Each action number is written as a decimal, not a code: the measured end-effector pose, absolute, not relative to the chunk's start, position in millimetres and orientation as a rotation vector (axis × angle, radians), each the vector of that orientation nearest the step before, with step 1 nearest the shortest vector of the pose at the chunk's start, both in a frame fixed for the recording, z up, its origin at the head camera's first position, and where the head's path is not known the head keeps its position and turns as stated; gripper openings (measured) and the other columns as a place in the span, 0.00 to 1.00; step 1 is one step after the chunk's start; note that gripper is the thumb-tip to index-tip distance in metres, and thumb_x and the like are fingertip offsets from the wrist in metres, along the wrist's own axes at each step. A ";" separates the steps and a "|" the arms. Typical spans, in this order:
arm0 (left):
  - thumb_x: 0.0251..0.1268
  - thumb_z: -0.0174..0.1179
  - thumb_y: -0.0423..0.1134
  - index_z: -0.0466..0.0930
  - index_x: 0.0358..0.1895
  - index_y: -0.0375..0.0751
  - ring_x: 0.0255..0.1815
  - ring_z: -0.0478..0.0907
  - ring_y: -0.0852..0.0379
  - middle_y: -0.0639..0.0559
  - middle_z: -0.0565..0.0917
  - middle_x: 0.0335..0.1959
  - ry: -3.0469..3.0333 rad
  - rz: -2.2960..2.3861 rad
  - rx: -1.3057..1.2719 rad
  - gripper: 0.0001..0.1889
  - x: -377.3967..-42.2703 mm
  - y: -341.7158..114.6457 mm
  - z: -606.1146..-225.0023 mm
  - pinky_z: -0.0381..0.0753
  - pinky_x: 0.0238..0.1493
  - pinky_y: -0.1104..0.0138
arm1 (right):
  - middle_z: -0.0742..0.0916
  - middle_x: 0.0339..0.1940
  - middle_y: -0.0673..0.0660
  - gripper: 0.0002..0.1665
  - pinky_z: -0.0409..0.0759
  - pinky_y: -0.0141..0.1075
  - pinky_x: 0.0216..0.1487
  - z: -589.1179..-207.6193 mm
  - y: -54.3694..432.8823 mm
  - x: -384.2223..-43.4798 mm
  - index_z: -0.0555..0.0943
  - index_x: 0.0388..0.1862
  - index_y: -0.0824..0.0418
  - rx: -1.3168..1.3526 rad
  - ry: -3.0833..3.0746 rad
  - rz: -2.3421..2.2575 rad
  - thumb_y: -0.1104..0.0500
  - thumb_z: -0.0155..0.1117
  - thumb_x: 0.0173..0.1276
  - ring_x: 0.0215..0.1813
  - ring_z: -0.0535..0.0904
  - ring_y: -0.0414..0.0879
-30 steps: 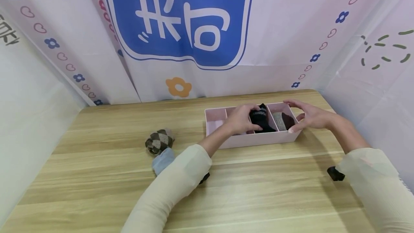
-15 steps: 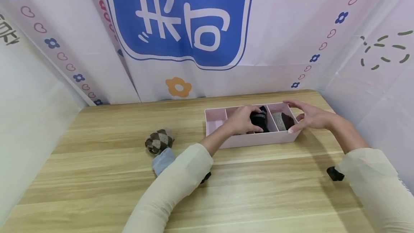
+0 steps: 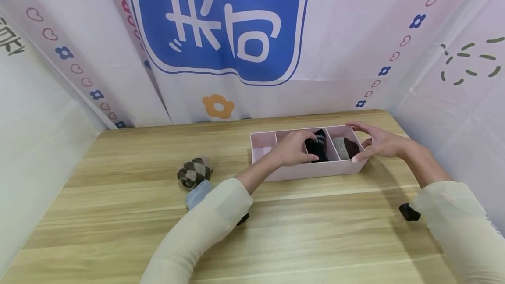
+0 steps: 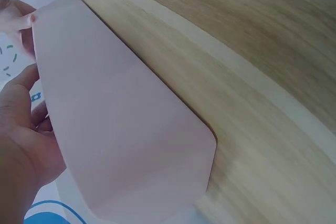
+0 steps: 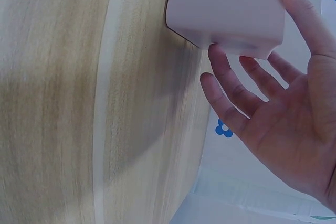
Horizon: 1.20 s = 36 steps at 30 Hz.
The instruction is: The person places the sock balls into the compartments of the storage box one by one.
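A pink divided box (image 3: 315, 171) stands near the table's back edge. In one of its right-hand compartments lies a black sock (image 3: 318, 147) with pale marks. My left hand (image 3: 293, 147) reaches over the front wall, its thumb and fingers spread at the sock's left side, the grip loosened. The left wrist view shows this hand (image 4: 29, 135) at the rim, its fingertips partly hidden. My right hand (image 3: 380, 142) holds the box's right end, thumb at the front corner, a finger at the back one. A rolled grey and maroon sock (image 3: 346, 148) fills the end compartment.
On the table (image 3: 118, 231), left of the box, lie a rolled argyle sock (image 3: 195, 172) and a light blue sock (image 3: 198, 194). A black item (image 3: 243, 219) is mostly hidden by the left sleeve. Another black item (image 3: 409, 212) lies by the right sleeve.
The black sock has been turned and tucked lower into its compartment. My left hand has loosened and shifted slightly left. My right hand has stayed on the box's end.
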<state>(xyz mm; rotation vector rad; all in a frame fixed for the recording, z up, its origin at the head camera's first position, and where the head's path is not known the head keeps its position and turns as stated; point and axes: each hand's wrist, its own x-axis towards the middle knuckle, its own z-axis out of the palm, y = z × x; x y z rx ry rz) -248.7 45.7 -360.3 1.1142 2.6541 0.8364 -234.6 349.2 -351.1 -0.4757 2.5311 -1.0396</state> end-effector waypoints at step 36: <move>0.68 0.70 0.38 0.80 0.62 0.28 0.64 0.78 0.39 0.36 0.83 0.61 2.747 1.124 0.960 0.24 -231.2 -102.3 -334.7 0.75 0.68 0.48 | 0.58 0.80 0.76 0.64 0.78 0.54 0.59 -351.2 346.7 -232.7 0.49 0.85 0.63 -0.514 2.551 -1.032 0.60 0.80 0.60 0.61 0.78 0.68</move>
